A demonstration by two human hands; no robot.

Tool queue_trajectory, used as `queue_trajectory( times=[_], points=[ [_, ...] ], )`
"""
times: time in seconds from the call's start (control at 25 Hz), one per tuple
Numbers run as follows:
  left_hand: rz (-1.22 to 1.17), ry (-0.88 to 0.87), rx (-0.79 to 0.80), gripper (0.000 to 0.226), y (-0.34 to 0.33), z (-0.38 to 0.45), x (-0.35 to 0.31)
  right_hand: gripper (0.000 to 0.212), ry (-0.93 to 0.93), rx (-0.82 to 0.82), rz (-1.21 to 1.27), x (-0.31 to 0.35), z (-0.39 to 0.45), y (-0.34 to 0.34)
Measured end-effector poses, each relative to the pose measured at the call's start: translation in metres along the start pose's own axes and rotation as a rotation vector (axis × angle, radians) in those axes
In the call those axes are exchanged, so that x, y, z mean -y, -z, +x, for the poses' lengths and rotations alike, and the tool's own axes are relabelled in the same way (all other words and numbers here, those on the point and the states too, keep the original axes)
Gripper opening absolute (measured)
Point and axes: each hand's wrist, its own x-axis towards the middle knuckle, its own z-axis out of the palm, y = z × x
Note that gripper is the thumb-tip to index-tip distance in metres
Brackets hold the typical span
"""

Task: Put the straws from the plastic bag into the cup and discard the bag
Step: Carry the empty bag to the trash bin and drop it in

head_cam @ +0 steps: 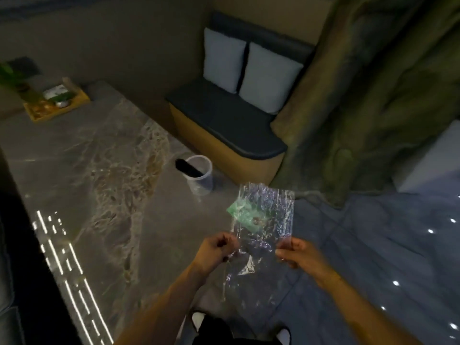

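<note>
A crinkled clear plastic bag (pixel 263 220) with a green label hangs in the air over the table's right edge. My left hand (pixel 215 251) pinches its left side and my right hand (pixel 298 255) pinches its right side. I see no straws inside the bag. A clear plastic cup (pixel 201 180) stands on the marble table (pixel 99 170) beyond the bag, and a dark bundle of straws (pixel 186 168) leans out over its left rim.
A wooden tray (pixel 56 100) with small items and a plant sits at the table's far left corner. A dark padded bench (pixel 224 125) with two grey cushions stands behind the table. Tiled floor (pixel 373 245) lies to the right, my shoes below.
</note>
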Motion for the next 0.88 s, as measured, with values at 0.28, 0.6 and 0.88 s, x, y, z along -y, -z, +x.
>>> queue_trajectory(
  times=[0.28, 0.6, 0.88],
  points=[
    [0.161, -0.087, 0.172, 0.028, -0.139, 0.023, -0.025, 0.007, 0.101, -0.274, 0.114, -0.037, -0.069, 0.131],
    [0.321, -0.124, 0.328, 0.014, -0.273, 0.051, -0.063, 0.009, 0.129, -0.562, 0.248, -0.071, -0.125, 0.231],
    [0.332, -0.137, 0.435, 0.019, -0.373, 0.094, -0.094, 0.007, 0.119, -0.787, 0.327, -0.084, -0.139, 0.3]
  ],
)
